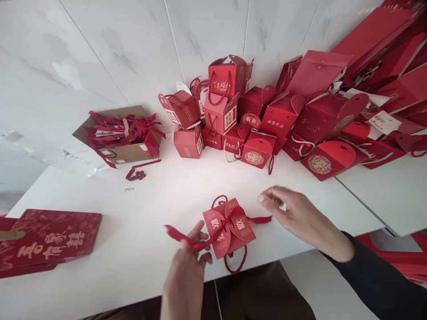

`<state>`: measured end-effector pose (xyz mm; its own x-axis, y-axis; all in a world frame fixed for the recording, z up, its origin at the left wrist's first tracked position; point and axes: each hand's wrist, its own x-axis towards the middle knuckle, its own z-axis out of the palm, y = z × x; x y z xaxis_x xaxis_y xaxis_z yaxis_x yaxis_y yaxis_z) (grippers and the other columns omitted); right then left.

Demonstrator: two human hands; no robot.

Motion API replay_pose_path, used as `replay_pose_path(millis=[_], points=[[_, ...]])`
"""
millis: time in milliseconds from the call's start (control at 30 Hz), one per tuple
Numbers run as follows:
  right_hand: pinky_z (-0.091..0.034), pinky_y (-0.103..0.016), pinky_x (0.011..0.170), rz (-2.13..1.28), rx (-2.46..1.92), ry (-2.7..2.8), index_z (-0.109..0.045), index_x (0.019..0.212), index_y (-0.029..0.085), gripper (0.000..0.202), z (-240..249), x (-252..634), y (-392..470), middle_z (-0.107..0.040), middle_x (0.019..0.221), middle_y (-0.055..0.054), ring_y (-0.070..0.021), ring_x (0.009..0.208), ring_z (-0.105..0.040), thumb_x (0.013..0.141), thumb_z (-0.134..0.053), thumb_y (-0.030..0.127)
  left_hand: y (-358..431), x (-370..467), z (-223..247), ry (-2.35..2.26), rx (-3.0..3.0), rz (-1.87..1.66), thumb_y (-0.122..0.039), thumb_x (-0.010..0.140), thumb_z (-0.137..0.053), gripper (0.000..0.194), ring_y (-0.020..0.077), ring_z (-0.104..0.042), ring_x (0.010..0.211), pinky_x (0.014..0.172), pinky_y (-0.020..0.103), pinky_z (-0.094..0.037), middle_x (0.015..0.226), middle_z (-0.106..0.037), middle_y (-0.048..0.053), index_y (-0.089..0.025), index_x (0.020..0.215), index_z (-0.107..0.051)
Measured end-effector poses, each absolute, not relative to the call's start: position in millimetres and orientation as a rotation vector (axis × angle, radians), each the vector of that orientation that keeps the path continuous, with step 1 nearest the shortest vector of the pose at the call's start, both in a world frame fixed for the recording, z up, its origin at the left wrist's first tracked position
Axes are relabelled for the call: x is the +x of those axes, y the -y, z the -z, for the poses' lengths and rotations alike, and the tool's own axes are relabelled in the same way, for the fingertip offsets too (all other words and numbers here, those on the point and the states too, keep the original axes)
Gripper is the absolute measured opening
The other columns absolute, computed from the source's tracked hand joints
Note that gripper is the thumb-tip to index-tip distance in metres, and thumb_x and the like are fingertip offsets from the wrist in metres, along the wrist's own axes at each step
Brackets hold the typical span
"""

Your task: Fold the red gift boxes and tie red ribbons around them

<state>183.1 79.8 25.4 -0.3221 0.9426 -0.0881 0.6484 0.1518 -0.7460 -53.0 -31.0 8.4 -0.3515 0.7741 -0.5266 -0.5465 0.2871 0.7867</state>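
Observation:
A small red gift box (230,227) with gold characters lies on the white table near its front edge. Its flaps are folded over on top, and a red ribbon (258,219) crosses them with a loop or knot in the middle. Twisted cord handles stick out at the back and the front. At the box's left side is my left hand (191,258), fingers apart, with the ribbon's left end lying across them; whether they grip it is unclear. My right hand (293,213) hovers to the right of the box, away from the ribbon tip, thumb and fingers curled near each other.
A cardboard box (133,152) full of red ribbons stands at the back left, a dark red knotted cord (136,175) before it. Several red gift boxes (256,151) are piled along the wall. Red bags (66,235) lie at the left, more at the right.

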Motion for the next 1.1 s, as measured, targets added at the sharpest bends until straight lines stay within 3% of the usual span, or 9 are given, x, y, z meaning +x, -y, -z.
replay_pose_path(millis=[100, 200, 300, 400, 600, 767, 900, 1033, 1100], points=[[-0.037, -0.031, 0.061, -1.398, -1.476, 1.996, -0.053, 0.069, 0.022, 0.052, -21.4, 167.6, -71.9, -0.053, 0.066, 0.001, -0.0171, 0.062, -0.049, 0.102, -0.043, 0.061, 32.9, -29.8, -12.6, -1.779, 0.633, -1.399, -0.061, 0.087, -0.064, 0.047, 0.0277, -0.056, 0.118, 0.096, 0.036, -0.047, 0.126, -0.064, 0.008, -0.029, 0.119, -0.075], [-0.039, -0.03, 0.062, -1.527, -1.374, 1.753, -0.061, 0.085, 0.022, 0.044, -11.8, 151.8, -70.1, -0.054, 0.071, 0.002, -0.0167, 0.065, -0.049, 0.099, -0.049, 0.062, 30.1, -14.5, -16.9, -1.824, 0.891, -1.371, -0.059, 0.094, -0.056, 0.041, 0.0291, -0.051, 0.132, 0.11, 0.041, -0.041, 0.131, -0.065, 0.005, -0.032, 0.118, -0.075], [-0.044, -0.029, 0.067, -1.528, -1.313, 1.521, -0.066, 0.104, 0.021, 0.04, -7.4, 140.4, -69.7, -0.059, 0.078, 0.001, -0.0174, 0.071, -0.054, 0.096, -0.058, 0.06, 26.4, -10.9, -18.0, -1.798, 0.974, -1.355, -0.057, 0.096, -0.054, 0.04, 0.0274, -0.055, 0.129, 0.108, 0.04, -0.045, 0.127, -0.067, 0.007, -0.029, 0.115, -0.075], [-0.045, -0.028, 0.069, -1.384, -1.339, 1.494, -0.066, 0.099, 0.021, 0.035, -12.4, 136.6, -64.8, -0.064, 0.085, -0.001, -0.0173, 0.075, -0.056, 0.096, -0.06, 0.056, 26.8, -15.5, -15.7, -1.8, 0.943, -1.345, -0.057, 0.099, -0.049, 0.042, 0.0247, -0.062, 0.12, 0.103, 0.038, -0.05, 0.12, -0.071, 0.007, -0.026, 0.11, -0.074], [-0.041, -0.028, 0.059, -1.249, -1.384, 1.719, -0.06, 0.112, 0.026, 0.03, -17.6, 143.4, -52.4, -0.052, 0.071, 0.004, -0.0162, 0.063, -0.05, 0.102, -0.054, 0.053, 34.9, -19.2, -14.1, -1.749, 0.861, -1.404, -0.057, 0.1, -0.047, 0.046, 0.0258, -0.063, 0.119, 0.091, 0.035, -0.054, 0.12, -0.072, 0.008, -0.022, 0.082, -0.071], [-0.041, -0.027, 0.06, -1.189, -1.361, 1.86, -0.058, 0.094, 0.025, 0.026, -15.8, 145.4, -49.9, -0.057, 0.075, 0.003, -0.0157, 0.067, -0.052, 0.104, -0.051, 0.048, 38.0, -15.5, -11.5, -1.808, 0.909, -1.36, -0.057, 0.1, -0.046, 0.045, 0.0248, -0.06, 0.12, 0.085, 0.033, -0.05, 0.126, -0.071, 0.005, -0.023, 0.08, -0.067], [-0.041, -0.028, 0.058, -1.162, -1.392, 1.911, -0.053, 0.093, 0.025, 0.028, -17.2, 148.5, -45.3, -0.058, 0.079, 0.002, -0.0164, 0.067, -0.052, 0.106, -0.044, 0.048, 38.3, -22.6, -0.8, -1.816, 0.998, -1.342, -0.059, 0.1, -0.044, 0.048, 0.0242, -0.066, 0.107, 0.072, 0.032, -0.051, 0.123, -0.073, 0.007, -0.022, 0.077, -0.065], [-0.044, -0.029, 0.06, -1.086, -1.418, 1.957, -0.054, 0.093, 0.026, 0.026, -17.1, 154.1, -40.2, -0.06, 0.08, 0.002, -0.0168, 0.066, -0.054, 0.107, -0.043, 0.045, 35.0, -27.4, -1.4, -1.809, 0.961, -1.357, -0.061, 0.1, -0.042, 0.053, 0.0245, -0.068, 0.105, 0.08, 0.033, -0.054, 0.114, -0.076, 0.009, -0.021, 0.072, -0.062], [-0.047, -0.031, 0.065, -0.966, -1.411, 1.956, -0.056, 0.094, 0.026, 0.021, -17.5, 156.6, -38.7, -0.063, 0.084, 0.0, -0.018, 0.071, -0.057, 0.106, -0.047, 0.041, 33.7, -28.4, -7.5, -1.855, 0.856, -1.367, -0.063, 0.099, -0.043, 0.051, 0.0235, -0.067, 0.102, 0.085, 0.033, -0.053, 0.112, -0.074, 0.008, -0.022, 0.08, -0.067]])
